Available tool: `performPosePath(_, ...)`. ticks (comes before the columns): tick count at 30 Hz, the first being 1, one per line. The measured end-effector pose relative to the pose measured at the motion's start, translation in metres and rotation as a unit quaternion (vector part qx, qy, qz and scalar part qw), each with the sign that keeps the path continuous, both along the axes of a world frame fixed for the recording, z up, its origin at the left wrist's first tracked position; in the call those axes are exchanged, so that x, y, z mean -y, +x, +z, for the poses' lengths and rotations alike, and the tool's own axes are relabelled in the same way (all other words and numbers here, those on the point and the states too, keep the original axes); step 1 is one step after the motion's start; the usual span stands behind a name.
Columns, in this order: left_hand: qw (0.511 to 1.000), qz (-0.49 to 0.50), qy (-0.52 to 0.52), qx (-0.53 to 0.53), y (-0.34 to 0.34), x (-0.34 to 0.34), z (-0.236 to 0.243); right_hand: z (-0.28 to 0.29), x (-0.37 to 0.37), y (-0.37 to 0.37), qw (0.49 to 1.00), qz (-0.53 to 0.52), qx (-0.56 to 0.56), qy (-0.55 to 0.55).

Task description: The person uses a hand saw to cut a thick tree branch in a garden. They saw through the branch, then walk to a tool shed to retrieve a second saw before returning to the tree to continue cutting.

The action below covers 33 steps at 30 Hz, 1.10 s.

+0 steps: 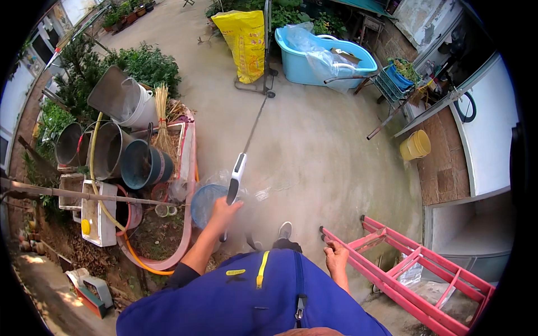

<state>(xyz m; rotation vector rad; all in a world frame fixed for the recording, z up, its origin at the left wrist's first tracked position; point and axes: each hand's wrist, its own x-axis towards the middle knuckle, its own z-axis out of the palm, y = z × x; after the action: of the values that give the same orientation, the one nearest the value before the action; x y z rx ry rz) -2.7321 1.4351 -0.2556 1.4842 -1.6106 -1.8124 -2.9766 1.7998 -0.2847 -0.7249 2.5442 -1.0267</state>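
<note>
My left hand (223,214) is wrapped round the grip of a white-and-black handled tool (237,169). From its handle a long, thin, dark rod or blade reaches forward, its far end near the foot of a metal stand. Under that hand is a blue round tub (206,203), with blurred clear plastic around it. At my right side, my right hand (337,259) hangs with its fingers loosely curled, and no object shows in them. It is close beside the rail of a pink ladder (386,278); I cannot tell whether they touch.
On the left, buckets (147,163) and a white foam box (96,215) crowd a pink-edged planting bed (188,238). A yellow sack (245,47), a wheeled metal stand (268,61) and a light-blue bathtub (300,70) stand ahead. A yellow bucket (415,145) is by the right wall.
</note>
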Motion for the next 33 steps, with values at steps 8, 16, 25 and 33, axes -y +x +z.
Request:
performPosePath(8,0.987,0.083,-0.084,0.105,-0.069,0.121,-0.023,0.003,0.127,-0.153,0.968,0.061,0.125,0.207)
performPosePath(16,0.963,0.25,-0.03,0.096,-0.142,0.209,-0.021,-0.001,0.441,-0.367,0.855,0.42,-0.08,0.293)
performPosePath(25,0.948,0.29,-0.013,0.129,-0.15,0.325,-0.022,0.012,0.854,-0.296,0.886,0.454,0.008,0.089)
performPosePath(33,0.948,0.263,-0.08,0.16,-0.125,0.566,-0.028,-0.017,0.953,-0.26,0.857,0.496,-0.019,0.137)
